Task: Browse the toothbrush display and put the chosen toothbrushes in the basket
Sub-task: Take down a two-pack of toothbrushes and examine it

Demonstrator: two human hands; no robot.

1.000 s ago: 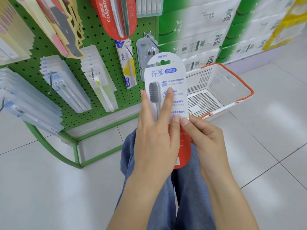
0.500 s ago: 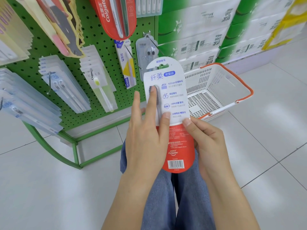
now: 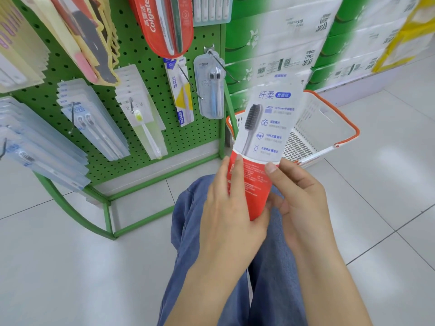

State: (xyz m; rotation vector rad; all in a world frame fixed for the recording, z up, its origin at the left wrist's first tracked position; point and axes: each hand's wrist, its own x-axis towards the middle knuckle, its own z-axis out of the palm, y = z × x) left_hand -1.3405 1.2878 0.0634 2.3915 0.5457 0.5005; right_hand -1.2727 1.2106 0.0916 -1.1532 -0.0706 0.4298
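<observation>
A white and red toothbrush pack (image 3: 268, 128) with a black-bristled brush tilts to the right, its top end over the white basket (image 3: 329, 123) with the orange rim. My right hand (image 3: 299, 198) pinches the pack's red lower part from the right, thumb on its front. My left hand (image 3: 230, 208) lies along the pack's left edge, fingers nearly straight and touching it. More toothbrush packs (image 3: 141, 114) hang on the green pegboard display (image 3: 150, 67) to the left.
Stacks of green and white tissue packs (image 3: 294, 43) stand behind the basket. A large red Colgate pack (image 3: 162, 22) hangs at the top of the display. The display's green frame (image 3: 106, 208) stands on white floor tiles. Blue jeans show below my hands.
The pack has swung to the right and tilted toward the basket. My left hand has slid down off the pack's front to its lower left edge, uncovering the brush head.
</observation>
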